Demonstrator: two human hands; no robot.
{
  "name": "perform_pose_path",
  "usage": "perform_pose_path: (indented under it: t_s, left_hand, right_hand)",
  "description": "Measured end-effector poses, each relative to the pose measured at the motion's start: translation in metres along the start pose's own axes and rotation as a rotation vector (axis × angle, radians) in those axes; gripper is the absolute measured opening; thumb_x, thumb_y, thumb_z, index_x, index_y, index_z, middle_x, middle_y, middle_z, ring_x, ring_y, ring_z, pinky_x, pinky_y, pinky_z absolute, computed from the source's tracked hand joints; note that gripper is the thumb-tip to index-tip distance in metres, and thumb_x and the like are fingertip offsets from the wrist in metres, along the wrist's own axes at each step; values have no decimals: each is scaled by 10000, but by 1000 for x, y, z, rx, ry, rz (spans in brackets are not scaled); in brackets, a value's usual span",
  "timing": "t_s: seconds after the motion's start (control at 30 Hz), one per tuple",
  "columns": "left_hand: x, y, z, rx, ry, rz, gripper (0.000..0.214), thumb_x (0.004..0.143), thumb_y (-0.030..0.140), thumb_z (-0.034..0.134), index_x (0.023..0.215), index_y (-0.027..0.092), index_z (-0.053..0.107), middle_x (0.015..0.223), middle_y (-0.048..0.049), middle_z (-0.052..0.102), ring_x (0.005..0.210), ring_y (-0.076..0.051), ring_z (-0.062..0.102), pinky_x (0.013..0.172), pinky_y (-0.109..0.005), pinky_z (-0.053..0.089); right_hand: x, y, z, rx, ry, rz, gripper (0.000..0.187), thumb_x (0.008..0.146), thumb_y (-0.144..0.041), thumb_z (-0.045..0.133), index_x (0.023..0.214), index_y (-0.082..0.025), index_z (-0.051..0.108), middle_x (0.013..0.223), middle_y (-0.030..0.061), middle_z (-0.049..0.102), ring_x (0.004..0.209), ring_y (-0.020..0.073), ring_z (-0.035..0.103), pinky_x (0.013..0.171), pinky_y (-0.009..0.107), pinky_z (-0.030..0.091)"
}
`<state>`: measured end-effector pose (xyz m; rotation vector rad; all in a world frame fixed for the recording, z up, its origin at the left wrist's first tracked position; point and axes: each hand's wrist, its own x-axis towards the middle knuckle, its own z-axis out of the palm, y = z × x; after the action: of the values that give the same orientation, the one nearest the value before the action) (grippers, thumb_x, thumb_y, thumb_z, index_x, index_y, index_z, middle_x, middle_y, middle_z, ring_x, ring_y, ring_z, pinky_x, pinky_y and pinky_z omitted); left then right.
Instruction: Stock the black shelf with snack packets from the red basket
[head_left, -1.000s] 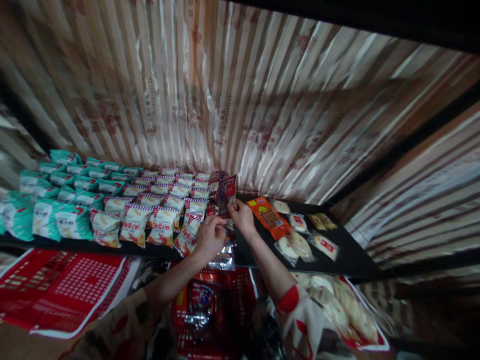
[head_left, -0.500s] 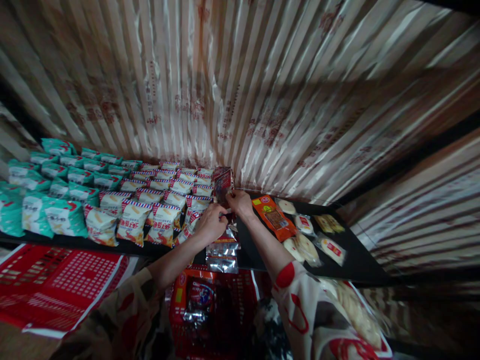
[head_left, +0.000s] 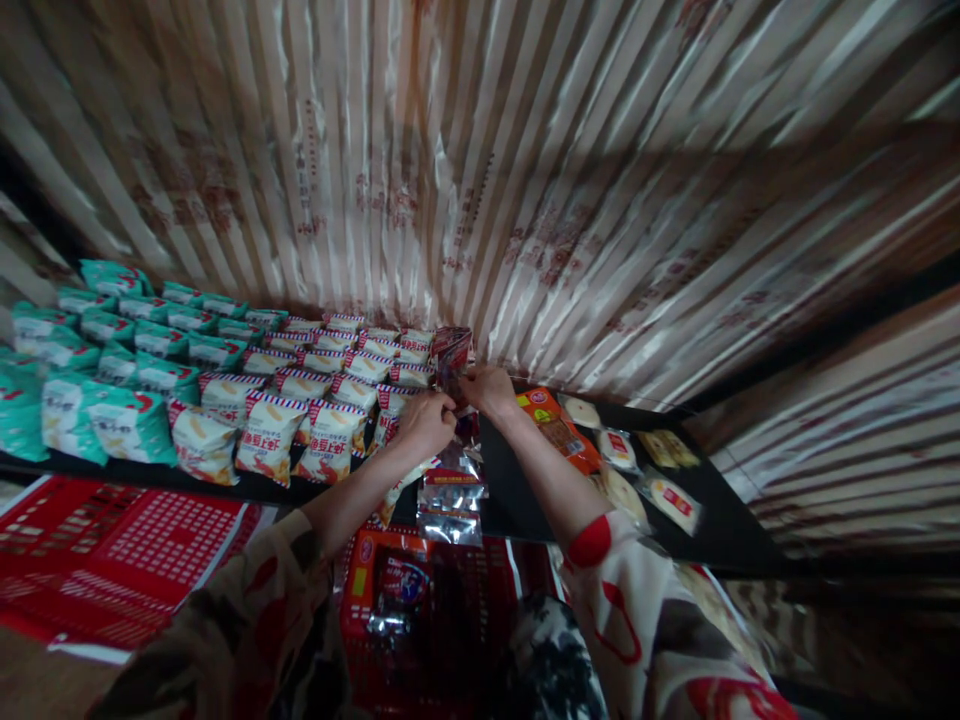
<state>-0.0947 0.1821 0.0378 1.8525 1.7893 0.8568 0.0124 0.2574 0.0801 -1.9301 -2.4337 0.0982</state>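
Dark red packet (head_left: 452,350): stands upright at the back of the black shelf (head_left: 517,495), just right of the striped white bags (head_left: 330,400) and close against the pleated backdrop (head_left: 525,200).
Right side: our right hand (head_left: 489,390) has its fingers closed on the packet's lower edge.
Left side: our left hand (head_left: 426,420) sits just below, fingers curled together over the darker packets there. We cannot tell whether they pinch one or only press on it.
Front of the row: silver-and-red packets (head_left: 450,490) lie flat, running to the shelf's front edge.
Neighbours: an orange packet (head_left: 559,430) lies just right of our right wrist, and the green bags (head_left: 112,350) are well apart on the left.
Below: a red basket (head_left: 360,600) holds more packets.
Doing it well: we judge the packet wants its bottom seam seated flat on the shelf, its face square to us and in line with the white bags' back row.
Pressure: a light pinch should do, since the foil looks thin and would crease.
Risk: tipped forward, it could topple onto the flat ones, so the lower hand is best kept as a stop.
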Motion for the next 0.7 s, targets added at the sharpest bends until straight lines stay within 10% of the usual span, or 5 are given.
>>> perform_pose_path:
  t_s: [0.7]
  left_hand:
    - [109, -40, 10, 388, -164, -113, 293, 792, 121, 477, 1014, 101, 666, 1068, -177, 660, 1123, -248, 539, 919, -336, 430]
  right_hand:
    - [12, -1, -4, -70, -75, -13, 281, 795, -206, 451, 842, -156, 724, 902, 93, 719, 873, 203, 655, 701, 230, 448]
